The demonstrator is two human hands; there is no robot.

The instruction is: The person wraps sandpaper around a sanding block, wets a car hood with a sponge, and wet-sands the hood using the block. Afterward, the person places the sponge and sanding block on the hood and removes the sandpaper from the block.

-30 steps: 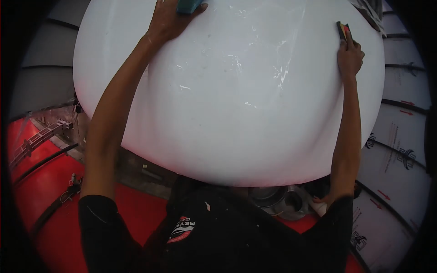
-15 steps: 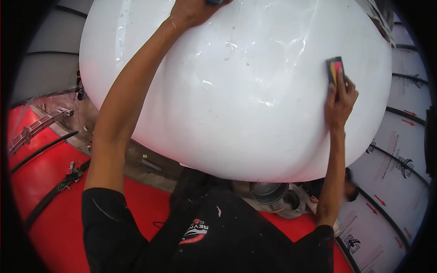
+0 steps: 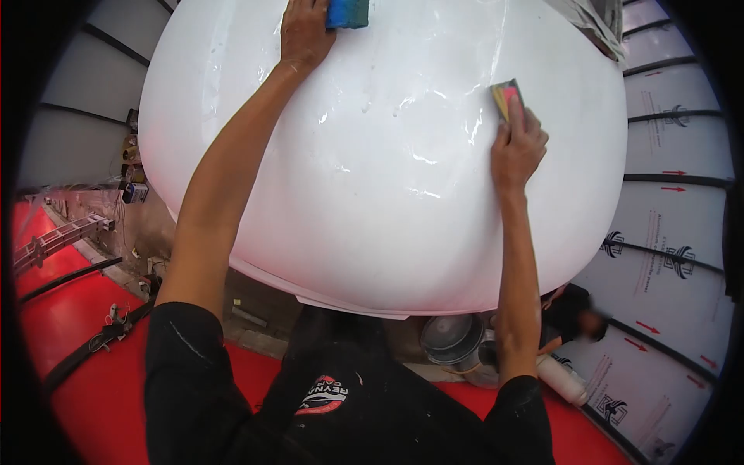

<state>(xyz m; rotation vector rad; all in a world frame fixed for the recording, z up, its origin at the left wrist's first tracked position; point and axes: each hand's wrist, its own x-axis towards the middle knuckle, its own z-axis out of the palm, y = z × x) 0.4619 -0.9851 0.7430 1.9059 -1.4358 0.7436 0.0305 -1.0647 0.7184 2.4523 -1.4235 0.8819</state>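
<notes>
Person in a black T-shirt, seen from their own head height, reaches both bare arms forward over a large, rounded, glossy white panel. The panel fills the middle of the view, and bright, wet-looking streaks run across it.

The left hand is at the top edge, against the left side of a blue-green sponge lying on the panel's far part. The fingers run up to the picture's edge, so I cannot tell how tightly they close on it.

The right hand is nearer, over the right half of the panel. It is closed around the lower end of a small block with a dark edge and pink and yellow on its face; the index finger lies along the pink part. The block is on or just over the white surface.

Beneath the panel's near edge stands a round bucket beside red flooring. Another person, in dark clothing, is low down to the right. At the left lies a ladder. Grey sheeting at the right carries black strips and red arrows.
</notes>
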